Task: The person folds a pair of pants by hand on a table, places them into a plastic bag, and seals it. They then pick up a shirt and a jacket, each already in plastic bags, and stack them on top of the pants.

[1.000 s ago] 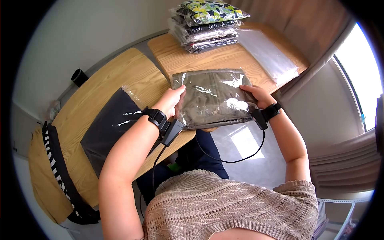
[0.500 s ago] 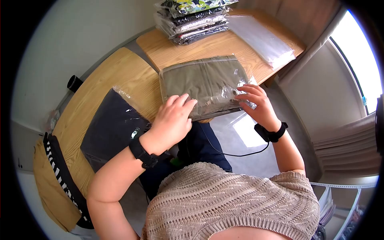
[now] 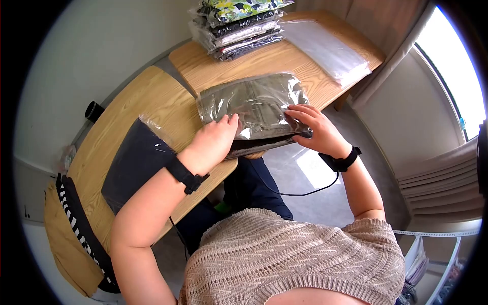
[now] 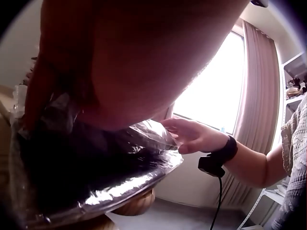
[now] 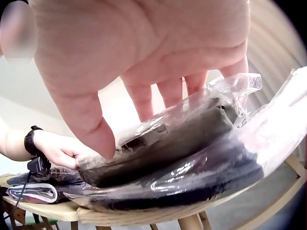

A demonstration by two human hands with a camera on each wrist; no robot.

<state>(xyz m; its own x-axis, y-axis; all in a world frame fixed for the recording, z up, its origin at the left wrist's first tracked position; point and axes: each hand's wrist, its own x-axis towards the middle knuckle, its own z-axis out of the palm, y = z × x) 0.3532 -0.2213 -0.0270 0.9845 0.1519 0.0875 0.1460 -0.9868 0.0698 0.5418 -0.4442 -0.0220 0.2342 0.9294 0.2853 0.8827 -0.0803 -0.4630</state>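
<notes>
An olive folded garment in a clear plastic bag (image 3: 254, 96) lies near the tables' front edge, its near side raised over a dark bagged garment (image 5: 192, 189). My left hand (image 3: 209, 141) pinches the bag's near left edge, fingers curled and thumb at the plastic. At the right near corner, my right hand (image 3: 325, 131) rests its extended fingers on the plastic, thumb held apart. The right wrist view shows those fingers (image 5: 168, 96) reaching over the bag's top. In the left wrist view, glossy plastic (image 4: 110, 191) bulges below the left hand, which hides much of the bag.
A navy bagged garment (image 3: 133, 165) lies on the left table. Bagged clothes are stacked (image 3: 241, 30) at the back, beside flat clear bags (image 3: 330, 51). Tan and black-striped clothing (image 3: 71, 239) hangs over the left table end. A cable (image 3: 305, 193) runs from the right wrist.
The olive package came down onto the table from between both hands. The left hand let go, passed over its near edge and took the plastic there; the right hand moved onto the near right corner.
</notes>
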